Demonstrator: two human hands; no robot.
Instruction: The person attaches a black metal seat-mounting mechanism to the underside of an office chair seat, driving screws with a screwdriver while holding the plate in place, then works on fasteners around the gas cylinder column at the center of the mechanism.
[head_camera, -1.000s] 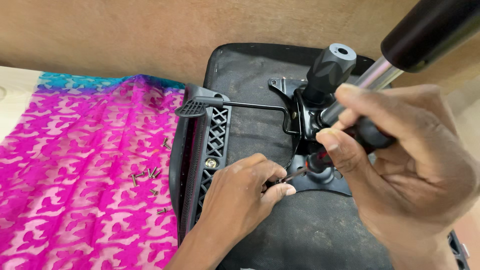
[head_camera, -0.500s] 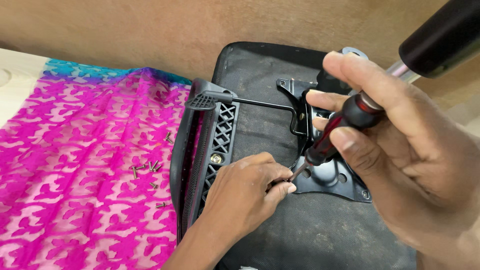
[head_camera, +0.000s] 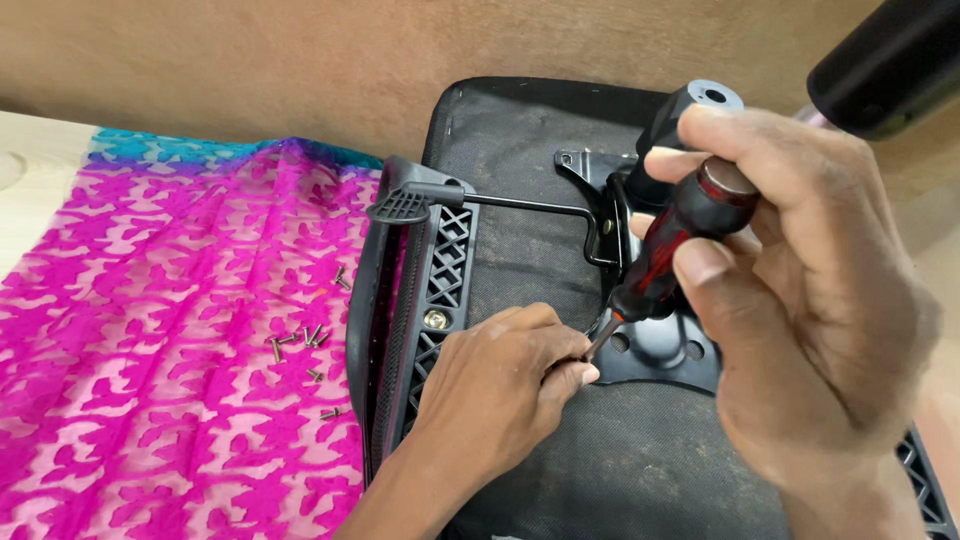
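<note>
Screwdriver (head_camera: 668, 248) with a red-and-black handle sits wrapped in the right hand (head_camera: 800, 300), tilted so its tip drops to the black metal plate (head_camera: 660, 350) bolted under the upturned chair seat (head_camera: 540, 250). Just below the tip, the left hand (head_camera: 500, 385) pinches its fingers (head_camera: 570, 372) narrow around the shaft, apparently steadying it. Left of those fingers, loose screws (head_camera: 305, 340) lie on pink patterned cloth (head_camera: 150, 350), within reach.

My left hand (head_camera: 500, 385) lies knuckles up, fingers curled in, thumb and forefinger pinched together. My right hand (head_camera: 800, 300) is raised beside it, fingers wrapped in a fist, wrist bent down.
</note>
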